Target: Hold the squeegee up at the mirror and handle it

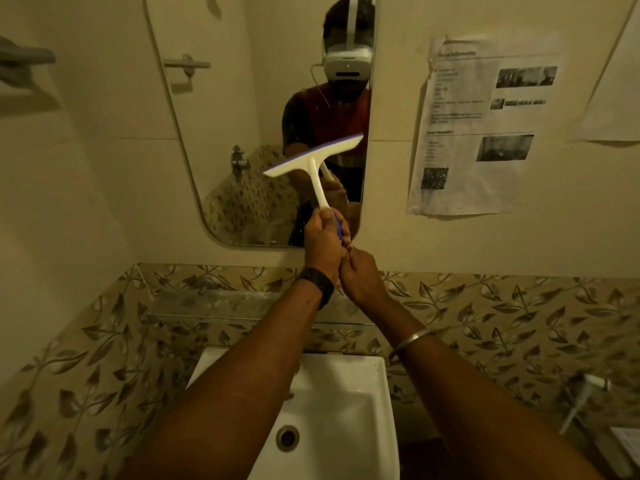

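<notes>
A white squeegee (313, 155) with a blue rubber edge is raised against the lower right part of the wall mirror (221, 133), its blade tilted up to the right. My left hand (322, 242), with a dark watch on the wrist, grips the lower end of the squeegee's handle. Just below and to the right, my right hand (362, 273) touches the left one, fingers curled; whether it holds the handle's end is hidden. A metal bangle sits on the right forearm.
A white sink (353, 403) with a round drain lies below my arms. Leaf-patterned tiles (502, 323) line the wall under a glass shelf (221, 308). Printed paper sheets (481, 126) are taped right of the mirror. A white tap (585, 396) juts out at lower right.
</notes>
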